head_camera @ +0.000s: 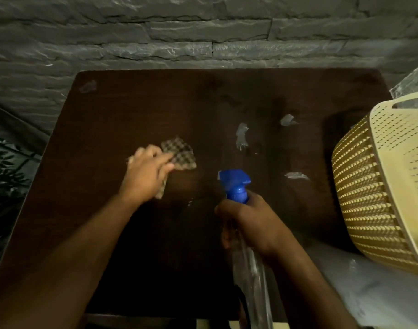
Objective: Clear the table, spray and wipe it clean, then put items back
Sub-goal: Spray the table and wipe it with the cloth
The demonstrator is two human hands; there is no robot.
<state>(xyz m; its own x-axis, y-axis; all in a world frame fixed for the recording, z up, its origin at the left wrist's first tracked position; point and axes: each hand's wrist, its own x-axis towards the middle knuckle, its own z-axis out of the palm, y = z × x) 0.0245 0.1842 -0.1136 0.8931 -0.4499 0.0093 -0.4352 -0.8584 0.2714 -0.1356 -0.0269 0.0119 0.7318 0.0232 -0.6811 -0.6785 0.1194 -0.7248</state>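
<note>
A dark brown table [132, 103] fills the middle of the view, bare apart from wet streaks [241, 136] right of centre. My left hand [145, 173] grips a checked cloth [179, 154] and presses it on the tabletop left of centre. My right hand [248, 222] grips the neck of a clear spray bottle [253, 269] with a blue trigger head [235, 184]. The nozzle points away from me, toward the left, above the table. The bottle's lower body runs down past my wrist to the bottom edge.
A cream woven plastic basket [381, 181] stands at the table's right side, tilted in view, with plastic sheeting [369, 288] below it. A grey stone wall [203, 32] runs behind the table. Dark plant leaves [4, 172] show at the left.
</note>
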